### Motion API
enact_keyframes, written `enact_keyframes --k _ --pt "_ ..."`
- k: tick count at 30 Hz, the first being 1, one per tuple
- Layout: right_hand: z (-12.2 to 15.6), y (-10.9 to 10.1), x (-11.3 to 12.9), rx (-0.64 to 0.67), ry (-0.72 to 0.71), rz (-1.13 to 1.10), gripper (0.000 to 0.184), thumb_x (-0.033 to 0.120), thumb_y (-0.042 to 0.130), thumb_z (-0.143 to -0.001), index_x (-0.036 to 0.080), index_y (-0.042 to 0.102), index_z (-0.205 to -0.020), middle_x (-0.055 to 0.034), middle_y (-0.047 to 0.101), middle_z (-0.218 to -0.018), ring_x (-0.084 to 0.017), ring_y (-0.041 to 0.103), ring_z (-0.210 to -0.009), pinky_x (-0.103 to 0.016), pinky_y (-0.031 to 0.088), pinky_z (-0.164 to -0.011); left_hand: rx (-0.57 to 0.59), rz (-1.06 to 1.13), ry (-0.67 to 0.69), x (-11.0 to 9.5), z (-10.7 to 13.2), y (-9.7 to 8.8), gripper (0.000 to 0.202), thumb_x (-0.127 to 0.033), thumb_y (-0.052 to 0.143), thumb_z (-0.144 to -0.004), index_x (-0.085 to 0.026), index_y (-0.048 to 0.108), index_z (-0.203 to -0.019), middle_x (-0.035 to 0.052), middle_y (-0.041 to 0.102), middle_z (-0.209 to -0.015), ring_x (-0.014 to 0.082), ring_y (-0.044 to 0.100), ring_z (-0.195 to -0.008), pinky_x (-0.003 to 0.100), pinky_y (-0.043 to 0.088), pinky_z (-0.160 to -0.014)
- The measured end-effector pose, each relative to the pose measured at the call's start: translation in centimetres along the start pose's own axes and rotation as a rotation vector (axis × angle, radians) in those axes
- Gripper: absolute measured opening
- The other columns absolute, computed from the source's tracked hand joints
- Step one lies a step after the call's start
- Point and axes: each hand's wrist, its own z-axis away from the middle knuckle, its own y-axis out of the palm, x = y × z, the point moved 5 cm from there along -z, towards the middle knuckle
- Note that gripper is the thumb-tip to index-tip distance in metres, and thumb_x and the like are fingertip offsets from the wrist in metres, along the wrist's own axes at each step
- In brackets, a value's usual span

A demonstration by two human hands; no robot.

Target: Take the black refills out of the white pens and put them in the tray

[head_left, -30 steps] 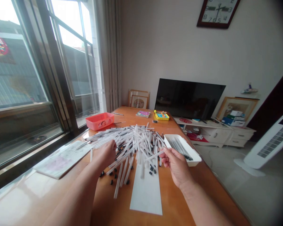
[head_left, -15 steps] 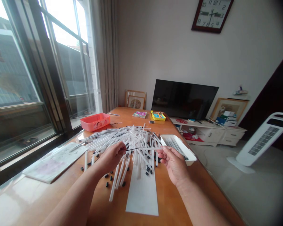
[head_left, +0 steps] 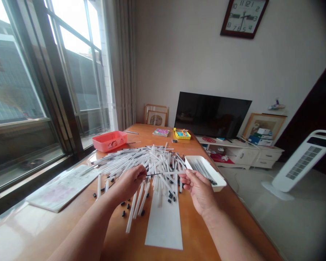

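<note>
Head view: clear tube is pinched by right hand
Left hand: thin black stick is pinched
Stick and tube: should be kept in line

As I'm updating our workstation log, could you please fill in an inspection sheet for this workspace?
Surface: glossy brown table; a white paper strip lies on it.
Things in hand: thin dark rod lined up with a translucent tube; whether inserted is too small to tell.
Clutter: heaped tubes, scattered small black pieces, red box, white tray holding rods.
Hands: left hand pinches the rod; right hand pinches the tube.
Cables: pale cord by the television; its ends are unclear.
Surroundings: window left, tower fan right.
</note>
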Motion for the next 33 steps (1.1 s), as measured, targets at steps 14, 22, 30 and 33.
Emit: enact_keyframes --k 14,22,30,33 --pt "0.08 0.11 -0.01 0.037 0.059 -0.037 0.027 0.037 0.079 -0.079 0.017 0.071 -0.094 -0.0074 0.074 -0.088 -0.012 0.064 -0.072 -0.019 0.048 -0.059 0.057 0.03 0.004 -0.31 0.11 0.12 0.013 -0.028 0.046 -0.091 -0.022 0.057 -0.087 -0.0005 0.061 -0.081 0.0166 0.054 -0.074 0.028 0.039 -0.067" --pt "0.28 0.33 0.17 0.044 0.06 -0.028 0.026 0.037 0.08 -0.077 0.017 0.071 -0.092 -0.0075 0.074 -0.086 -0.012 0.064 -0.072 -0.019 0.048 -0.059 0.036 0.023 0.004 0.09 -0.03 0.12 0.014 -0.028 0.046 -0.091 -0.021 0.057 -0.086 -0.0003 0.061 -0.078 0.0169 0.054 -0.073 0.028 0.039 -0.067" --pt "0.15 0.09 -0.02 0.018 0.069 -0.014 0.029 0.036 0.081 -0.075 0.016 0.071 -0.093 -0.0082 0.074 -0.086 -0.013 0.064 -0.072 -0.021 0.05 -0.059 0.036 0.043 0.015 -0.22 -0.02 0.02 0.015 -0.029 0.047 -0.09 -0.021 0.059 -0.085 -0.0002 0.062 -0.078 0.0165 0.053 -0.072 0.027 0.039 -0.066" --pt "0.17 0.11 -0.2 0.022 0.068 -0.011 0.03 0.036 0.081 -0.074 0.016 0.071 -0.094 -0.0084 0.074 -0.086 -0.014 0.064 -0.072 -0.022 0.05 -0.06 0.05 0.074 0.005 -0.48 0.09 0.04 0.016 -0.03 0.047 -0.09 -0.021 0.06 -0.086 -0.0002 0.062 -0.079 0.0163 0.054 -0.072 0.027 0.04 -0.066"
